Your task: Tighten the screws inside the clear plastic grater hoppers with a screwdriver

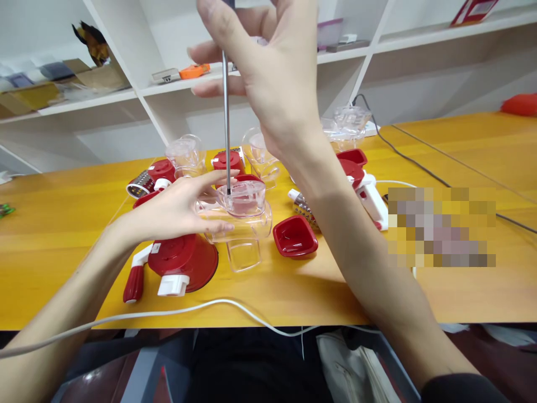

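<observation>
Right hand (272, 73) gripping screwdriver (226, 123), left hand (176, 210) steadying clear housing (245, 215)

Screwdriver (226, 112) handle hidden inside right hand (272, 73).

- yellow-orange wooden table (59, 224), glossy top, carries everything
- red round suction base with white tab (184, 263), near front edge
- red-and-white crank handle (135, 280), just left of base
- clear plastic hopper housing (243, 224), mid-table
- small red square plastic cup (295, 236), right of housing
- metal grater drum with red end (142, 182), farther back
- thin white cable (201, 307) along front edge
- black cord (419, 168) across right side
- more clear and red parts behind, probably same kits
</observation>
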### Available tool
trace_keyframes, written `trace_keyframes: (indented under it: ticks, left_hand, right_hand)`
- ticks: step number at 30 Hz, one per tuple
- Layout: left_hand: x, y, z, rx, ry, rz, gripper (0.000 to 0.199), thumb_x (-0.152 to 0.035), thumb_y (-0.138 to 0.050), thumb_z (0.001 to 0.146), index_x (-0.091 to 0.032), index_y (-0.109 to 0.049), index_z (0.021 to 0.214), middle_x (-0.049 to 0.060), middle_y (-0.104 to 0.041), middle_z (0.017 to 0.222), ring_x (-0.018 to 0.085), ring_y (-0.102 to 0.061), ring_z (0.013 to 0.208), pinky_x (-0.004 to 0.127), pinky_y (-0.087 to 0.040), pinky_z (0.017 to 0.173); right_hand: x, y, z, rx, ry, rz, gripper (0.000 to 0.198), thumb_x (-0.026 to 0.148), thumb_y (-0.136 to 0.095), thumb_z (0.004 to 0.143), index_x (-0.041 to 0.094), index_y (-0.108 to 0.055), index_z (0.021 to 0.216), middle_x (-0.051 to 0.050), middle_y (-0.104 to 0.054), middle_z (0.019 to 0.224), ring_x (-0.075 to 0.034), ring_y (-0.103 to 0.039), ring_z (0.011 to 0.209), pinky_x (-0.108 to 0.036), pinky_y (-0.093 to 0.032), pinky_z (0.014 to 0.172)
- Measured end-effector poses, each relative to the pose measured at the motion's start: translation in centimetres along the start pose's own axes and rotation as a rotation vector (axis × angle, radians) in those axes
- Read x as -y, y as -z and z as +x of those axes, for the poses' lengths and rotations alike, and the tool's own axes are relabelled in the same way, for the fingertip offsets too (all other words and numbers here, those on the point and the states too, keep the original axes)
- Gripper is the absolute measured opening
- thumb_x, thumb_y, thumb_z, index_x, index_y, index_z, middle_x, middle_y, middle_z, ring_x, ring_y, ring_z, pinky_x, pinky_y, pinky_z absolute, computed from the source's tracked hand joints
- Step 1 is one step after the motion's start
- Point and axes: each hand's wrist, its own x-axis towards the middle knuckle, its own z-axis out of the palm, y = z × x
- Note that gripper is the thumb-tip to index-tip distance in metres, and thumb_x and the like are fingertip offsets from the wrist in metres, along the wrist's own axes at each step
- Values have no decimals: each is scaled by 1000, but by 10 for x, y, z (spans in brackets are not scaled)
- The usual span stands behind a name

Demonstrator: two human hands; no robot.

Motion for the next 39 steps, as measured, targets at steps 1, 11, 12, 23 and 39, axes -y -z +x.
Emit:
trace_keyframes:
  ticks: [1,11,12,23,39]
  left_hand:
    - [1,0,0,-1,2,-12,78,-58,-83,82,-31,-61,152,13,-68,152,37,-73,128,46,-65,96]
    - [-10,7,-1,115,6,-4,96,-63,-84,82,-23,-50,162,14,-64,155,34,-70,127,44,-57,108]
    - [-10,7,0,119,-3,9,96,-64,-84,82,-22,-50,161,14,-65,153,34,-71,125,44,-57,107]
    - [-13,8,2,123,-97,7,82,-57,-84,86,-24,-55,156,11,-72,142,29,-74,116,37,-60,95]
    - [-15,7,2,116,-122,33,74,-53,-83,87,-20,-59,148,9,-72,140,27,-73,115,35,-57,93]
  right_hand:
    - [1,3,-1,-20,-31,-43,73,72,-34,86,7,-33,120,4,-52,88,24,-27,163,26,-39,119]
    - [-29,20,4,-101,-135,-270,70,60,-43,79,38,-18,141,-1,-62,127,-8,-74,94,-18,-59,59]
    - [-32,20,5,-115,-135,-265,71,64,-43,78,39,-18,140,0,-62,126,-8,-74,92,-17,-58,57]
    - [-16,6,-12,-150,-146,-252,68,55,-54,80,32,-23,136,3,-64,108,1,-69,85,-14,-59,60]
    - [-17,14,-11,-80,-130,-262,68,63,-58,78,20,-37,126,1,-62,111,8,-63,80,-9,-63,69]
